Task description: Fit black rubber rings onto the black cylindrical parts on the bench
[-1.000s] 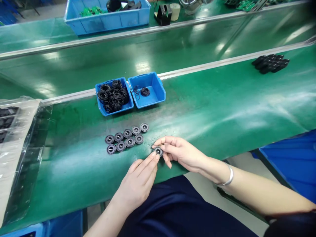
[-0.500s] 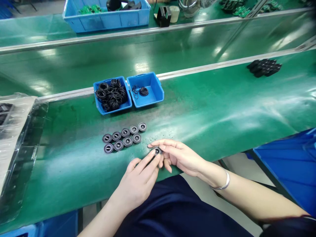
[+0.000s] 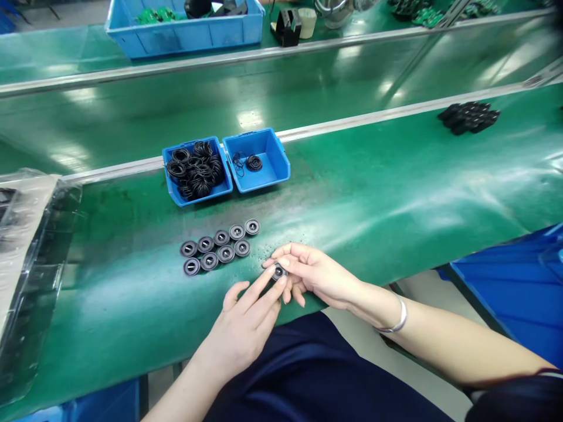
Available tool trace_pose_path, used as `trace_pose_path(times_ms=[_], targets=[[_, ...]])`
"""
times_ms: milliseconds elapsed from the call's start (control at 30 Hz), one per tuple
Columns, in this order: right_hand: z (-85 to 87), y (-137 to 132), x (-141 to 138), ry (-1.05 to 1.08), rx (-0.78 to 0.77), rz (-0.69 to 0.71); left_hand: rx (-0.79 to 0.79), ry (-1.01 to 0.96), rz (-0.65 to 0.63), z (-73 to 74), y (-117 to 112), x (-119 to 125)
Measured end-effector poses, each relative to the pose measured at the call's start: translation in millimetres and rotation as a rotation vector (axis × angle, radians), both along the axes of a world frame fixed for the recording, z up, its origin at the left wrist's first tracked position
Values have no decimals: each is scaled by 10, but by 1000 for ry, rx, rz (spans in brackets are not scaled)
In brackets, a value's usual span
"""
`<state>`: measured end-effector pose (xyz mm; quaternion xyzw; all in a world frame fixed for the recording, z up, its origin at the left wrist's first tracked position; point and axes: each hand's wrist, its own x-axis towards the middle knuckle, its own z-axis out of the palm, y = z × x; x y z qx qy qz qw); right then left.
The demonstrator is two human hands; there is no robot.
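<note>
A small round black part (image 3: 278, 271) with a raised rim and a bright mark at its centre is held between my two hands, just above the bench. My left hand (image 3: 246, 322) grips its near edge with the fingertips. From the other side, the thumb and fingers of my right hand (image 3: 314, 274) close on it, with some fingers curled below. Farther left, several similar round black parts (image 3: 226, 254) lie in two rows. Behind them, one blue bin (image 3: 182, 201) holds many thin black rings (image 3: 200, 176). The adjoining blue bin (image 3: 276, 161) contains a few black rings (image 3: 254, 163).
A green bench (image 3: 352, 205) runs across the view. Clear plastic sheeting and a board (image 3: 30, 234) lie at left. A cluster of black parts (image 3: 470, 117) sits far right. Beyond a metal rail, a large blue crate (image 3: 189, 38) stands. A blue container (image 3: 510, 293) is below right.
My right thumb has shifted slightly on the round part, and both hands stay on it. The whole view has moved a little; the rows and bins look unchanged.
</note>
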<state>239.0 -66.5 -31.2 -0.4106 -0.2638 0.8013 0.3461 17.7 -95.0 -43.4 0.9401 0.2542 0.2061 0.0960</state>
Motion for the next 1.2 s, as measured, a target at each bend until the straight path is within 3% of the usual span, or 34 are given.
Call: trace_pose_path(times_ms=[467,1200], targets=[[-21,24,15,8,57,36,-36,22,11,-15,-31,49],[19,44,46,75,-7,38,45,12,105,-25,-80,174]])
